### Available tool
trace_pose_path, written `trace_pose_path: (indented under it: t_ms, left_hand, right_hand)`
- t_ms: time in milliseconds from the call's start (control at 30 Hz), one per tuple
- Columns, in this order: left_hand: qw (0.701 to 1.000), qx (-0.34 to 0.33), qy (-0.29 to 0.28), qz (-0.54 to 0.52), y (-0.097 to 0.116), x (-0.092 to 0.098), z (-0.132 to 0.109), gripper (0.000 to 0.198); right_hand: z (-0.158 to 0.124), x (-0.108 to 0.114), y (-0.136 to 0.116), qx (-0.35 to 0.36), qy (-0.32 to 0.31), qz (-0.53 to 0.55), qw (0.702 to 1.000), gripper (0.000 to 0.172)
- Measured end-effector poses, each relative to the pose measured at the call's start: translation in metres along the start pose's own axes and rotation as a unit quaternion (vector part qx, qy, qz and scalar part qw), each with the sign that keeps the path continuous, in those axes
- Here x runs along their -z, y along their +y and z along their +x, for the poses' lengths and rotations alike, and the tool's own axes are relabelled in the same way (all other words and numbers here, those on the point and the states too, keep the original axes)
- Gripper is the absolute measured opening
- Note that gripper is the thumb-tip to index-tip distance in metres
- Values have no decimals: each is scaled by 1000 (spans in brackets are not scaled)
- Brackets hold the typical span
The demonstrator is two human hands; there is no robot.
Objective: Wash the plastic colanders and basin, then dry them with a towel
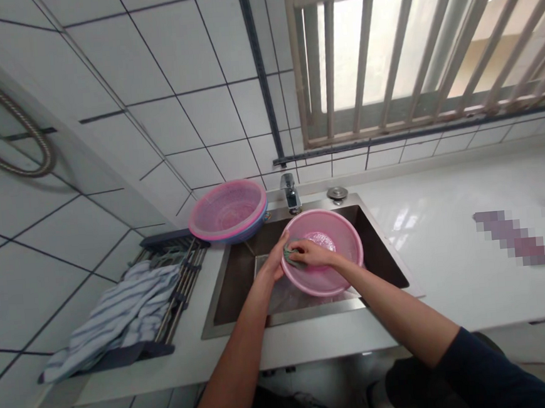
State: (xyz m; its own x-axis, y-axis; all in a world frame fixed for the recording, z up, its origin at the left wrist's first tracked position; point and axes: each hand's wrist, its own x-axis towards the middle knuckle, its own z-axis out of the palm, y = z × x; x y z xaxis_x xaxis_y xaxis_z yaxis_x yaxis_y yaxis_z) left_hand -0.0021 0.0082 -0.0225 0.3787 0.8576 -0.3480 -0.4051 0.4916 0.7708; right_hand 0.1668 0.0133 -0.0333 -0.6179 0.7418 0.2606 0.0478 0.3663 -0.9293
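Observation:
A pink plastic basin [343,233] with small holes in its side is held over the sink [241,282], its open top facing me. My left hand [275,258] grips the basin's left rim, thumb near the edge and fingers partly hidden behind it. Inside the left wall, my right hand [308,252] presses a green scrubbing cloth or pad [293,257] against the plastic, fingers closed round it. What kind of scrubber it is, I cannot tell. Behind the basin stands the faucet [290,193].
Stacked pink and blue basins [228,209] lean at the sink's back left corner. Left of the sink, a striped towel [120,310] lies over a folding rack [178,293]. A metal drain strainer [336,193] sits behind the sink. White countertop [436,247] extends right, beneath a barred window [383,50].

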Motion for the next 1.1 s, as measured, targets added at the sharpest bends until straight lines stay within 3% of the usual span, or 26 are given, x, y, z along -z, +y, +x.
trace_pose_path:
  t_ms: [67,133,267,333,367,500,567,633,733,767,833,933,1000,1033,1100]
  left_hand:
    - [1000,27,6,12,-1,-1,-2,47]
    - [1000,21,10,16,-1,-4,-2,48]
    - [1000,-19,8,7,-2,-13,2,49]
    - [1000,-28,4,2,-3,-16,3,52]
    - [1000,-28,3,1,-3,-16,4,54]
    - [1000,-18,15,12,-2,-11,2,62]
    - [1000,-17,22,15,-2,-11,1,62]
    - [999,-25,21,8,-3,-14,1,58]
    - [999,-44,9,-7,-7,-23,4,49]
    - [999,-47,7,-8,-8,-24,5,47]
    - [999,-45,9,-2,-9,-23,6,46]
    - [999,-18,18,25,-7,-15,4,56]
    - [999,-8,32,39,-6,-12,2,62]
    - [998,-12,41,40,-7,-12,2,62]
    - [998,-32,54,31,-9,-16,3,54]
  right_hand:
    - [0,-3,1,-7,-8,7,1000,36]
    - [2,-3,2,-19,31,32,999,38]
    - [6,6,1,-9,231,57,971,35]
    - [5,6,-1,-5,270,48,962,31]
    - [5,5,-2,-10,248,44,968,31]
    - [1,-7,-4,-41,39,52,997,34]
    - [1,-8,-5,-38,29,61,997,35]
    - [2,-2,-6,-27,121,64,990,34]
    - [3,15,-8,-21,302,58,951,33]
    - [3,18,-9,-23,328,54,943,34]
    - [1,19,-9,-30,290,45,955,33]
    - [-1,6,-7,-43,102,37,993,32]
    - [0,-1,-4,-47,32,45,997,33]
    - [0,-1,-1,-47,37,52,997,33]
    - [3,6,4,-42,113,66,990,33]
